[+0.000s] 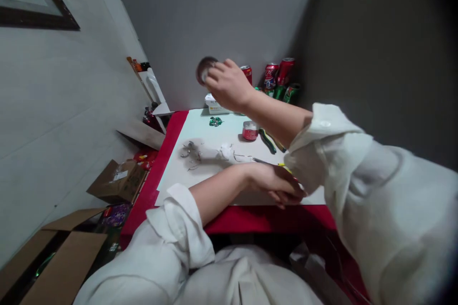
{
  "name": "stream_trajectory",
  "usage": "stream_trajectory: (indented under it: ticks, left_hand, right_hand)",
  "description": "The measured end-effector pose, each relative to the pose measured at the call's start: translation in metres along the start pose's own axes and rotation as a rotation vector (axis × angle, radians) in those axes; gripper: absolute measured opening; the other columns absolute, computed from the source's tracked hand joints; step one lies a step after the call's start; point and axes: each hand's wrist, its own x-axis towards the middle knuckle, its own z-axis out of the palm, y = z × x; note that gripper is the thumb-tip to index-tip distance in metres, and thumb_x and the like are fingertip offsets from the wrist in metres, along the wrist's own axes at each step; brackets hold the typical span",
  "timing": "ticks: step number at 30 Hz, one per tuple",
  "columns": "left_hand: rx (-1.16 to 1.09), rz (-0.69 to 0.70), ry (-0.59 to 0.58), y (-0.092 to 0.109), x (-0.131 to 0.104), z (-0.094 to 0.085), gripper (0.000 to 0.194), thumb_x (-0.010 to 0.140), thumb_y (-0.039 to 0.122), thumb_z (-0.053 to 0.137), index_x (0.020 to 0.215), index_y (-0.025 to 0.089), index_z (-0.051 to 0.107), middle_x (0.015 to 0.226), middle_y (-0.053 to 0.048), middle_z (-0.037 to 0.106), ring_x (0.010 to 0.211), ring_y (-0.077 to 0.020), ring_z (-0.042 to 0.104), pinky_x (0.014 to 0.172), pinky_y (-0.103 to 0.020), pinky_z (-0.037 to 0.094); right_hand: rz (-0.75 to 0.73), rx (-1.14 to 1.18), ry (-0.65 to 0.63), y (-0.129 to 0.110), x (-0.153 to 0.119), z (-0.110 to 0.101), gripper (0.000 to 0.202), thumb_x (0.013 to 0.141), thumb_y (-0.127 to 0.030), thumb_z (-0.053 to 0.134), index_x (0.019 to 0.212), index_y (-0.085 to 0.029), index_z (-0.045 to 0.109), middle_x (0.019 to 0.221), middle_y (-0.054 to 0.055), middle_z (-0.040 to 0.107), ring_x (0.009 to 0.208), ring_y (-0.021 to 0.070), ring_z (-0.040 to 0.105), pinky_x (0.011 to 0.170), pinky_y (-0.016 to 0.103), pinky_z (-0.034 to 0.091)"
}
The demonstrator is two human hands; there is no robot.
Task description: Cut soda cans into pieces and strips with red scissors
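My right hand point(229, 83) is raised above the back of the table. Its fingers are closed on a round dark thing with a paler middle point(206, 70), smeared by motion. My left hand point(277, 182) is low at the table's front edge, its fingers bent downward. A bit of red and white shows at its fingertips, but what it grips is hidden. Behind that wrist a thin pointed metal blade point(258, 160) sticks out to the left. A white wrapped piece point(224, 152) with thin wires lies on the white sheet point(175, 167), near curled silvery scraps point(188, 149).
Green shiny pieces point(215, 122), a pink-labelled jar point(250, 131) and green-handled pliers point(267, 141) lie farther back. A white box point(214, 104) and several drink cans point(271, 75) stand along the grey wall. Cardboard boxes point(119, 181) are left of the red-covered table point(171, 138).
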Motion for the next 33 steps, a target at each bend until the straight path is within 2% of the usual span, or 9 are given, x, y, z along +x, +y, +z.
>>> stream_trajectory:
  ticks: [3, 6, 8, 12, 15, 17, 23, 27, 33]
  left_hand:
    - [0.092, -0.042, 0.045, -0.001, -0.046, -0.027, 0.023, 0.073, 0.033, 0.085, 0.078, 0.015, 0.071, 0.063, 0.001, 0.063, 0.053, -0.0112, 0.057, 0.058, -0.027, 0.050]
    - [0.024, 0.050, 0.592, -0.007, -0.099, -0.061, 0.033, 0.066, 0.035, 0.088, 0.081, 0.016, 0.066, 0.068, 0.003, 0.060, 0.056, -0.0095, 0.058, 0.058, -0.025, 0.046]
    - [-0.033, 0.087, 0.789, -0.013, -0.123, -0.076, 0.043, 0.064, 0.035, 0.090, 0.093, 0.017, 0.064, 0.074, 0.005, 0.058, 0.063, -0.0117, 0.065, 0.064, -0.025, 0.048]
    - [-0.023, 0.013, 0.626, -0.022, -0.124, -0.077, 0.069, 0.056, 0.030, 0.094, 0.117, 0.019, 0.064, 0.106, -0.005, 0.067, 0.081, -0.0173, 0.070, 0.075, -0.031, 0.052]
    - [0.011, 0.045, 0.398, -0.023, -0.109, -0.071, 0.049, 0.060, 0.031, 0.092, 0.099, 0.014, 0.068, 0.095, -0.006, 0.071, 0.083, -0.0190, 0.067, 0.077, -0.031, 0.051]
    - [0.018, 0.086, 0.397, -0.024, -0.107, -0.071, 0.039, 0.062, 0.030, 0.091, 0.091, 0.014, 0.069, 0.088, -0.004, 0.072, 0.082, -0.0188, 0.066, 0.078, -0.030, 0.050]
    - [-0.041, 0.097, 0.738, -0.035, -0.125, -0.087, 0.046, 0.057, 0.030, 0.093, 0.094, 0.013, 0.071, 0.090, -0.008, 0.074, 0.085, -0.0216, 0.069, 0.079, -0.033, 0.052]
    - [-0.120, 0.112, 0.952, -0.045, -0.127, -0.095, 0.056, 0.051, 0.028, 0.094, 0.099, 0.012, 0.070, 0.091, -0.011, 0.076, 0.087, -0.0249, 0.072, 0.080, -0.036, 0.053]
    - [-0.034, 0.213, 1.135, -0.053, -0.124, -0.102, 0.059, 0.050, 0.029, 0.095, 0.100, 0.012, 0.069, 0.092, -0.010, 0.074, 0.085, -0.0219, 0.069, 0.077, -0.033, 0.053]
  right_hand:
    - [0.054, -0.055, -0.108, 0.018, -0.054, 0.007, 0.019, 0.094, -0.013, 0.049, 0.093, -0.018, 0.068, 0.103, 0.011, 0.070, 0.110, 0.0286, 0.055, 0.103, 0.050, 0.034]
    - [0.252, 0.050, -0.194, 0.007, -0.108, -0.007, 0.014, 0.091, -0.017, 0.057, 0.082, -0.017, 0.069, 0.081, 0.007, 0.069, 0.088, 0.0251, 0.058, 0.087, 0.043, 0.041]
    - [0.259, 0.383, -0.334, -0.008, -0.136, -0.021, 0.016, 0.093, -0.022, 0.060, 0.085, -0.018, 0.072, 0.084, 0.006, 0.068, 0.084, 0.0218, 0.059, 0.079, 0.035, 0.042]
    - [0.177, 0.682, -0.276, -0.044, -0.166, -0.031, 0.013, 0.093, -0.020, 0.064, 0.089, -0.019, 0.076, 0.095, 0.009, 0.068, 0.091, 0.0215, 0.059, 0.082, 0.035, 0.043]
    - [0.185, 0.629, -0.129, -0.065, -0.167, -0.020, 0.011, 0.090, -0.017, 0.067, 0.090, -0.020, 0.077, 0.096, 0.010, 0.068, 0.094, 0.0238, 0.059, 0.085, 0.040, 0.041]
    - [0.196, 0.597, -0.072, -0.069, -0.160, -0.010, 0.009, 0.090, -0.018, 0.068, 0.088, -0.021, 0.077, 0.092, 0.009, 0.068, 0.093, 0.0247, 0.059, 0.085, 0.042, 0.040]
    - [0.513, 0.650, 0.006, -0.040, -0.132, 0.028, 0.028, 0.102, -0.028, 0.046, 0.115, -0.022, 0.071, 0.115, 0.011, 0.069, 0.102, 0.0230, 0.061, 0.087, 0.038, 0.045]
    - [0.411, 0.395, -0.365, -0.037, -0.128, 0.067, 0.018, 0.087, -0.017, 0.063, 0.097, -0.019, 0.077, 0.107, 0.013, 0.073, 0.104, 0.0292, 0.054, 0.088, 0.043, 0.034]
    - [0.338, 0.455, -0.377, -0.052, -0.122, 0.089, 0.014, 0.081, -0.009, 0.064, 0.074, -0.016, 0.073, 0.088, 0.012, 0.074, 0.098, 0.0268, 0.056, 0.087, 0.041, 0.031]
